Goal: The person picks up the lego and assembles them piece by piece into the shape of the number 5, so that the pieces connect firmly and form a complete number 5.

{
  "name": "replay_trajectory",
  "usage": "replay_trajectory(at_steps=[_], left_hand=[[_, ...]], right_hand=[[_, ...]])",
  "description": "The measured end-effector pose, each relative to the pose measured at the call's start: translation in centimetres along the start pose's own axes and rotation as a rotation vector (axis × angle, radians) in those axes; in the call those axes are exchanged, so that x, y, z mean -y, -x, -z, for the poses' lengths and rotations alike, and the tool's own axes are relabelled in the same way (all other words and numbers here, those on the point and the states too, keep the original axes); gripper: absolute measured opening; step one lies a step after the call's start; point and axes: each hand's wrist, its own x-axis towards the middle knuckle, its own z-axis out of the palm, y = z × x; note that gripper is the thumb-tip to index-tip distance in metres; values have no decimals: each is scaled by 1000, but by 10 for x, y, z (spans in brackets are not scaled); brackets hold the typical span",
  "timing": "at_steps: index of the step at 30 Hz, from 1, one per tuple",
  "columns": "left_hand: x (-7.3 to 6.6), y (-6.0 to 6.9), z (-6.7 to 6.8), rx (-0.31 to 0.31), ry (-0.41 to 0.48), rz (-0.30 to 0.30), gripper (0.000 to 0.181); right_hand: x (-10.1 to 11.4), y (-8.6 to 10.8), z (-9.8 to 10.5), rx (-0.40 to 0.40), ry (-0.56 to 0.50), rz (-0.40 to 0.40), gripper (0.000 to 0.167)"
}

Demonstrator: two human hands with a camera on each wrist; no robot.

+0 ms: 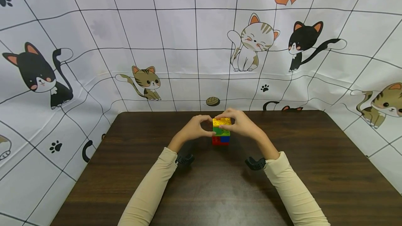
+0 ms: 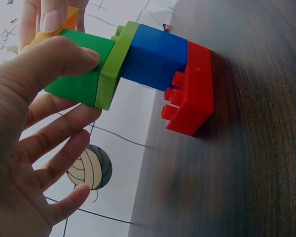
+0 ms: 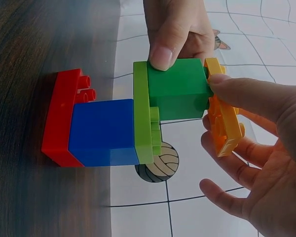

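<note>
In the right wrist view a stack of toy building bricks stands on the table: a red brick (image 3: 60, 121) at the bottom, then a blue brick (image 3: 102, 132), a thin lime-green brick (image 3: 141, 113) and a dark green brick (image 3: 180, 91). My left hand (image 1: 194, 128) pinches the dark green brick, its thumb on the near side, with the lower fingers spread. From the other side my right hand (image 1: 241, 123) holds a thin yellow brick (image 3: 229, 129) over the top of the dark green one. A narrow gap shows between those two bricks.
The dark wooden table (image 1: 213, 194) extends around the stack. Behind it hangs a white sheet (image 1: 176, 30) with grid lines and cartoon cats. Each wrist wears a black strap, the left strap (image 1: 185, 159) and right strap (image 1: 255, 163) jutting inward.
</note>
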Motion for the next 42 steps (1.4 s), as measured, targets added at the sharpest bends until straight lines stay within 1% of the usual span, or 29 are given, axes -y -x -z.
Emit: replay_trajectory(at_steps=[12, 24, 31, 42], left_hand=[[-1, 0, 0, -4, -25, -2, 33], [-1, 1, 0, -12, -27, 11, 35], [0, 0, 0, -16, -27, -2, 36], [-1, 1, -1, -12, -18, 6, 38]], right_hand=[[0, 0, 0, -4, -3, -2, 36], [1, 0, 0, 0, 2, -17, 36], [1, 0, 1, -6, -10, -20, 36], [1, 0, -1, -14, -12, -16, 36]])
